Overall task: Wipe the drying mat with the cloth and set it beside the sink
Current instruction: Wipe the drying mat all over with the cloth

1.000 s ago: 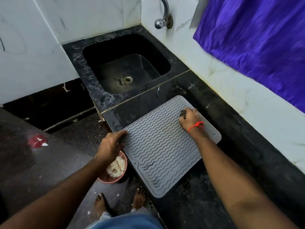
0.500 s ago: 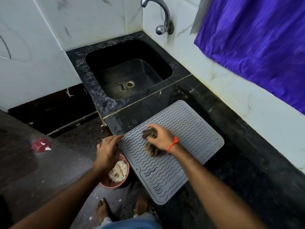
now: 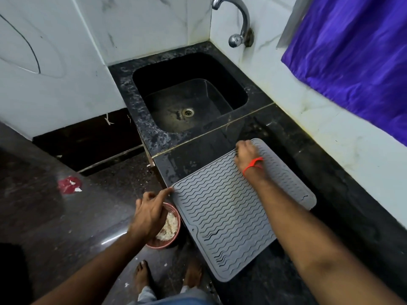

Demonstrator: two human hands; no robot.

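The drying mat [image 3: 224, 216] looks like matt grey rubber or silicone, ribbed with wavy ridges. The counter [image 3: 330, 172] is glossy black speckled stone. The tap [image 3: 239, 23] is shiny metal. The wall tiles [image 3: 143, 25] are smooth, veined white. The purple curtain [image 3: 356, 53] is sheeny cloth.

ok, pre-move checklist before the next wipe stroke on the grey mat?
1. Grey wavy-ribbed silicone drying mat flat on the black stone counter: ok.
2. Left hand pinning the mat's corner: ok, one fingertip touches it.
3. Cloth under right hand: cannot tell, hidden.
4. Mat fully supported: not ok, near edge overhangs the counter.
5. Pink bowl of food scraps clear of the mat: not ok, directly below its edge.
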